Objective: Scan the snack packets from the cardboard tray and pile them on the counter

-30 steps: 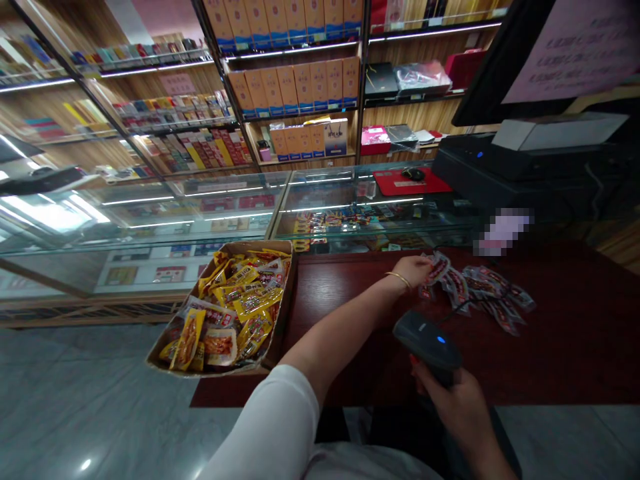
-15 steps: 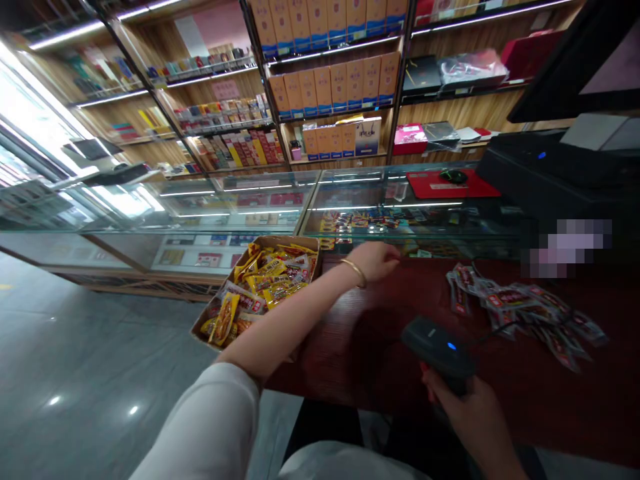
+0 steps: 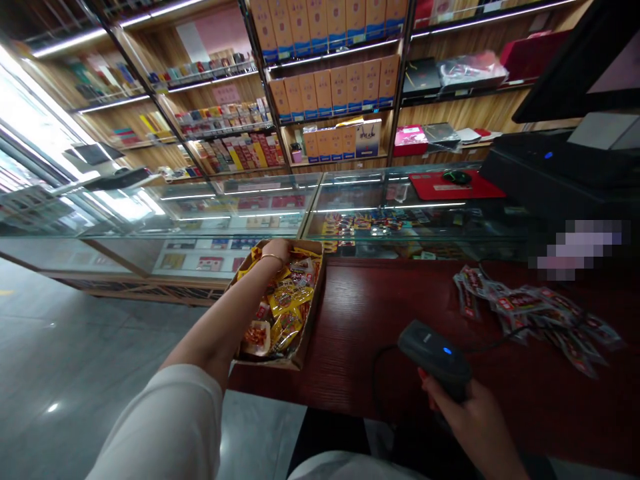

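My left hand (image 3: pixel 277 249), with a gold bangle at the wrist, is down at the far end of an open cardboard box (image 3: pixel 313 321). Its fingers are hidden among the contents, so I cannot tell whether they grip anything. Yellow snack packets (image 3: pixel 286 300) and a clear-wrapped reddish snack (image 3: pixel 257 337) fill the box. My right hand (image 3: pixel 473 420) is wrapped around the handle of a dark barcode scanner (image 3: pixel 435 353), whose blue light is lit. The scanner is held above the dark red wooden counter (image 3: pixel 350 333), its head pointing up and left.
Several clear snack packets (image 3: pixel 530 307) lie piled at the right, with a black cable (image 3: pixel 493 343) running by them. Glass display cases (image 3: pixel 240 200) border the counter's far side. A red mat (image 3: pixel 425 188) carries a mouse (image 3: pixel 457 177). A monitor (image 3: pixel 565 87) overhangs at upper right.
My left hand has moved left from above the counter into the box. The box now sits at a different angle, its near left corner further right. My right hand keeps the scanner nearly in place.
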A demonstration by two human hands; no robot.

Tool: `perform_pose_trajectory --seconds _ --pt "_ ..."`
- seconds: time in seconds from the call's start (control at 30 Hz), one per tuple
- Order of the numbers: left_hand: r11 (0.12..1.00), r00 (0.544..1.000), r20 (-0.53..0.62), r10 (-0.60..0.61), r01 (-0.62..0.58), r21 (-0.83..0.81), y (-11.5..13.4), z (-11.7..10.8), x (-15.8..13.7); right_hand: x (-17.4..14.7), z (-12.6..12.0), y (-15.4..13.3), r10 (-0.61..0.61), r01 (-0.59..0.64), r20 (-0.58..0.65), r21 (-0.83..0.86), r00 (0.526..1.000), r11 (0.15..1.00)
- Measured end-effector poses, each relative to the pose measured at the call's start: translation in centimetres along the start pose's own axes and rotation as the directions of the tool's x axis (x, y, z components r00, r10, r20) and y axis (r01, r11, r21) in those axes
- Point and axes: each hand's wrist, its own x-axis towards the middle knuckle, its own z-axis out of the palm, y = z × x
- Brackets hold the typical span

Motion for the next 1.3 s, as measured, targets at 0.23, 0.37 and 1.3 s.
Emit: perform_pose_trajectory --seconds 0.23,0.37,1.3 --pt "0.988 0.994 -0.097 0.045 -0.03 0.151 -0.1 -3.6 -3.7 0.4 -0.1 0.0 0.022 -0.022 -0.029 -0.004 0.999 1.0" --pt "0.95 0.994 -0.098 0.043 -0.071 -0.304 2.2 -4.3 -10.6 0.9 0.3 -0.2 0.007 -0.007 0.014 0.045 1.0 0.999" --pt "-0.586 0.663 0.489 0.567 0.742 -0.326 10.9 6.3 -21.0 0.1 0.2 -1.0 0.054 -0.05 -0.044 0.085 0.998 0.995"
